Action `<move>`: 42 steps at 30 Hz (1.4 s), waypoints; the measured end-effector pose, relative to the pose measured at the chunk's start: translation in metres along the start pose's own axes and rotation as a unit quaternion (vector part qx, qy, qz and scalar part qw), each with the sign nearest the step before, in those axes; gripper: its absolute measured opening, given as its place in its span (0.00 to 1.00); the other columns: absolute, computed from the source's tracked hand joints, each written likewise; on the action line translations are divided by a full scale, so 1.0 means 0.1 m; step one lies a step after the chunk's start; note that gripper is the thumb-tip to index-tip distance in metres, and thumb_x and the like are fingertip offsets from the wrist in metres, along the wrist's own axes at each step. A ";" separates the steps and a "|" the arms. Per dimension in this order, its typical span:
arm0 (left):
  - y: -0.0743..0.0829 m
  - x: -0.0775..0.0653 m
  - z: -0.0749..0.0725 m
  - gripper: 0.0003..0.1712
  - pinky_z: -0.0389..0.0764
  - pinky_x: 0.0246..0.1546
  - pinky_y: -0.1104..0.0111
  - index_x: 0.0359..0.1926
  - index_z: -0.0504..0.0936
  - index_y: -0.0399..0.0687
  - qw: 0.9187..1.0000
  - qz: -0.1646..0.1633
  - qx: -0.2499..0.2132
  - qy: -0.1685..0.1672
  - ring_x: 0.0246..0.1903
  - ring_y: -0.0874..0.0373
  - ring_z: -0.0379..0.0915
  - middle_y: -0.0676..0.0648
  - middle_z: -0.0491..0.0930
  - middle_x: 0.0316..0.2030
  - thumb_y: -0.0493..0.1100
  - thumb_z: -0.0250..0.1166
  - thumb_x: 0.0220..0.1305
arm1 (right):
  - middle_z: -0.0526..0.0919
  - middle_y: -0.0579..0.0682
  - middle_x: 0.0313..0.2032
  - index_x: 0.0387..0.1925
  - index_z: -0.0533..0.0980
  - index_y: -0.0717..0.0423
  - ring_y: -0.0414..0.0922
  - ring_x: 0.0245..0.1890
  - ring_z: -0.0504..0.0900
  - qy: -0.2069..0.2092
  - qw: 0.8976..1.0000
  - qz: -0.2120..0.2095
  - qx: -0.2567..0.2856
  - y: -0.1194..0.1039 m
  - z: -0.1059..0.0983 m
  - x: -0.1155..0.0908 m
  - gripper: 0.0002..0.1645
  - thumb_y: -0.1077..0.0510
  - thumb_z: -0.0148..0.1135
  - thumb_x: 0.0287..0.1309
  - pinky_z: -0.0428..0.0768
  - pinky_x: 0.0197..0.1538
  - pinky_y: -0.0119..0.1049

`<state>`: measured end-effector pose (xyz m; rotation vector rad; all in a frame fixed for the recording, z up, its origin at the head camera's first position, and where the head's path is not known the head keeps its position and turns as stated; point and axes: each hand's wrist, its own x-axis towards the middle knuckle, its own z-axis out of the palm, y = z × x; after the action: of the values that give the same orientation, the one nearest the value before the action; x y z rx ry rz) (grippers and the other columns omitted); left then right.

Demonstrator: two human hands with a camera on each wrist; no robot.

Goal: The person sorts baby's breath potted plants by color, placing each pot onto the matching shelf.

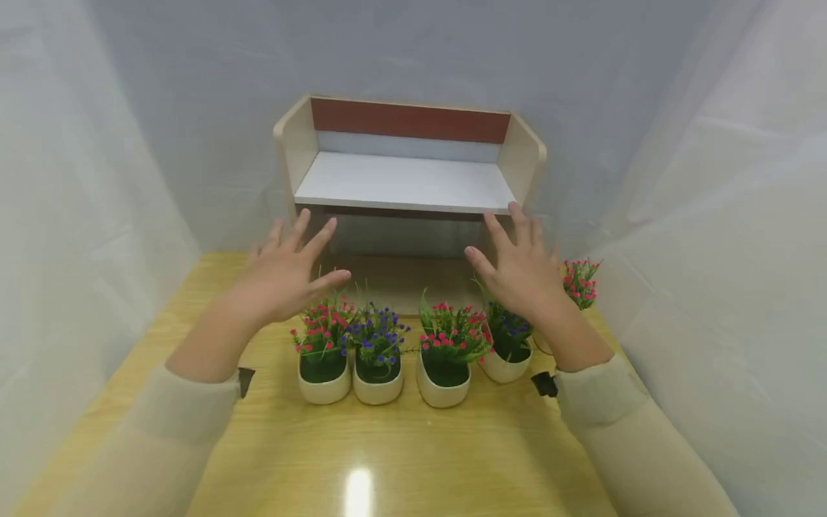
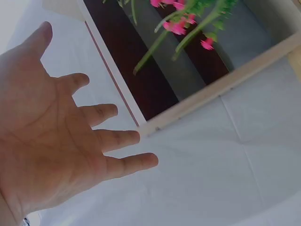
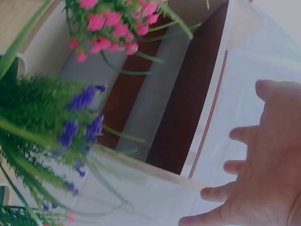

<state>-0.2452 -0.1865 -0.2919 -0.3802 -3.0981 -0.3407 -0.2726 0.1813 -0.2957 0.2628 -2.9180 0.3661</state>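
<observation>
Head view: left hand point(image 1: 274, 280) and right hand point(image 1: 526, 276) raised above the worktop point(image 1: 413, 452), fingers point(image 1: 319, 238) straight and spread, holding nothing. Potted flowers point(image 1: 377, 388) (five counted, the rightmost partly hidden) stand in front of the shelf point(image 1: 407, 179) and off its right side. Left wrist view: fingers splayed, palm bare; pink blooms point(image 2: 176, 27) beyond. Right wrist view: fingers apart, released; purple blooms point(image 3: 82, 98) and pink blooms opposite.

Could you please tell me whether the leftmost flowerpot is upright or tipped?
Upright: the leftmost flowerpot stands on the table, its pink flowers rising above it.
</observation>
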 end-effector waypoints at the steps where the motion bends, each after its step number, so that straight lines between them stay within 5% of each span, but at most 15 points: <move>1: -0.04 -0.03 0.00 0.56 0.39 0.75 0.17 0.88 0.30 0.70 1.000 0.000 -0.002 0.003 0.84 0.20 0.22 0.39 0.23 0.88 0.85 0.37 0.73 | 0.30 0.53 0.89 0.89 0.40 0.32 0.70 0.87 0.39 0.013 1.000 -0.004 0.007 0.01 -0.02 0.01 0.49 0.22 0.37 0.79 0.51 0.77 0.86; 7: -0.28 -0.25 0.07 0.55 0.44 0.79 0.23 0.89 0.31 0.58 0.999 0.012 -0.028 0.020 0.84 0.22 0.33 0.35 0.30 0.88 0.79 0.41 0.79 | 0.40 0.60 0.88 0.89 0.42 0.44 0.71 0.82 0.58 0.106 0.991 -0.023 0.074 0.15 -0.14 0.12 0.51 0.33 0.50 0.81 0.72 0.73 0.75; 13: -0.51 -0.48 0.24 0.47 0.57 0.79 0.27 0.89 0.34 0.44 0.995 0.017 -0.100 0.002 0.80 0.21 0.51 0.23 0.50 0.83 0.49 0.50 0.83 | 0.39 0.61 0.86 0.89 0.32 0.45 0.69 0.82 0.58 0.183 0.968 -0.002 0.175 0.28 -0.25 0.25 0.58 0.39 0.57 0.78 0.67 0.80 0.70; 17: -0.64 -0.61 0.39 0.48 0.66 0.73 0.26 0.86 0.39 0.29 0.992 -0.001 -0.125 -0.036 0.73 0.17 0.59 0.18 0.57 0.77 0.44 0.53 0.78 | 0.41 0.62 0.84 0.88 0.27 0.48 0.66 0.78 0.65 0.201 0.952 0.025 0.228 0.31 -0.32 0.40 0.64 0.38 0.60 0.76 0.71 0.79 0.64; 22: -0.77 -0.73 0.60 0.58 0.62 0.75 0.25 0.80 0.49 0.18 0.988 0.007 -0.098 -0.121 0.75 0.14 0.55 0.14 0.58 0.76 0.60 0.65 0.76 | 0.45 0.62 0.84 0.88 0.25 0.50 0.60 0.73 0.73 0.174 0.937 0.067 0.295 0.31 -0.42 0.63 0.66 0.38 0.60 0.76 0.80 0.74 0.54; 27: -0.76 -0.75 0.84 0.75 0.58 0.78 0.27 0.80 0.45 0.16 0.973 0.020 -0.137 -0.183 0.77 0.15 0.50 0.14 0.51 0.78 0.71 0.74 0.63 | 0.52 0.62 0.84 0.88 0.29 0.47 0.62 0.76 0.73 0.117 0.917 0.090 0.370 0.33 -0.40 0.83 0.63 0.42 0.62 0.76 0.80 0.75 0.52; 35: -0.75 -0.61 1.11 0.80 0.59 0.79 0.29 0.82 0.37 0.19 0.965 0.040 -0.205 -0.157 0.78 0.17 0.51 0.15 0.44 0.80 0.66 0.79 0.60 | 0.63 0.60 0.83 0.86 0.49 0.50 0.59 0.82 0.66 0.082 0.897 0.100 0.423 0.38 -0.19 1.04 0.49 0.47 0.63 0.77 0.68 0.84 0.56; 42: -0.73 -0.52 1.30 0.83 0.63 0.77 0.30 0.82 0.36 0.19 0.959 0.032 -0.245 -0.138 0.76 0.16 0.56 0.14 0.45 0.79 0.64 0.82 0.55 | 0.67 0.62 0.80 0.85 0.55 0.52 0.61 0.78 0.71 0.026 0.880 0.146 0.451 0.51 -0.07 1.10 0.44 0.42 0.58 0.80 0.76 0.78 0.59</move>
<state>-0.2085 -0.2402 -0.4362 -0.5726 -3.2170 -1.1567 -0.3880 0.2154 -0.2777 -0.0798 -2.4977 1.7307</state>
